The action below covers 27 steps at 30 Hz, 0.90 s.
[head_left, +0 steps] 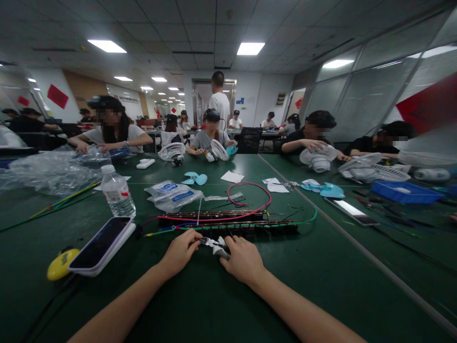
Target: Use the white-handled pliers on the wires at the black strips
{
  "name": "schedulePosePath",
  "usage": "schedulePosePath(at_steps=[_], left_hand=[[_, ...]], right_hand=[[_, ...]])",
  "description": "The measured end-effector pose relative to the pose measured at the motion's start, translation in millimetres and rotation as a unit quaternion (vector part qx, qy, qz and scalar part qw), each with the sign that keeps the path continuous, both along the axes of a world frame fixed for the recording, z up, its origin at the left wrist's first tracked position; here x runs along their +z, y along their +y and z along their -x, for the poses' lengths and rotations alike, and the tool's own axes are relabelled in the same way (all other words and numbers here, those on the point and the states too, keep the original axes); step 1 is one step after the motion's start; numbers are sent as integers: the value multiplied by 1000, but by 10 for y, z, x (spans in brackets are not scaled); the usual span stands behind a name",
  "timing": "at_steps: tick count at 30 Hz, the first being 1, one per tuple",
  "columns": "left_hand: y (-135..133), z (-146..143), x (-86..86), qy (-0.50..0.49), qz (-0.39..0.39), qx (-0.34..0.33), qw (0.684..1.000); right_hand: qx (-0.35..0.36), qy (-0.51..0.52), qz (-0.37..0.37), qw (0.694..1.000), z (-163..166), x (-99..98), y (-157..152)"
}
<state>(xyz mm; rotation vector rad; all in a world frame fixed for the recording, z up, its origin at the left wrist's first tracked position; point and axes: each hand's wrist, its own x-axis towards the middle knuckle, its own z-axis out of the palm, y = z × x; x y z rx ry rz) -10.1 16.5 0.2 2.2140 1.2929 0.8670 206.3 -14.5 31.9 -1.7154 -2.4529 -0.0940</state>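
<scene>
Worktop [178, 305]: dark green, with a pale straight seam [357, 259] down its right part.
Right hand [244, 257]: closed round a grey-handled, white-patched hand tool [215, 245], just in front of long black strips [253, 231].
Left hand [181, 250]: fingers bunched at the tool's tip; cannot tell whether they grip it.
Room: grey tiled ceiling [196, 33], bright light panels [251, 48], people [123, 136] seated beyond.

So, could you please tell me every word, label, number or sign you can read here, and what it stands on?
No text is clear enough to quote.
Water bottle: red-marked label, too blurred.
Plastic bag: blue print, too small.
Yellow object: dark lettering, too blurred.
Wall sign: too small.
Red wall decoration at left: any characters too blurred.
</scene>
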Motion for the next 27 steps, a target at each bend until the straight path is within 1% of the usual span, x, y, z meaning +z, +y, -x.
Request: schedulePosePath(at_steps=[4, 12, 20, 27], left_hand=[[-1, 1, -2, -2, 1, -2, 1000], [21, 4, -44, -3, -6, -1, 1000], [12, 6, -27, -4, -2, 0, 1000], [17, 4, -35, -21, 9, -4, 1000]], right_hand=[[-5, 1, 9, 1000, 5, 2, -1], [-2, -1, -5, 1000, -7, -53, 12], [29, 3, -41, 999, -35, -58, 18], [35, 6, -57, 998, -43, -68, 30]])
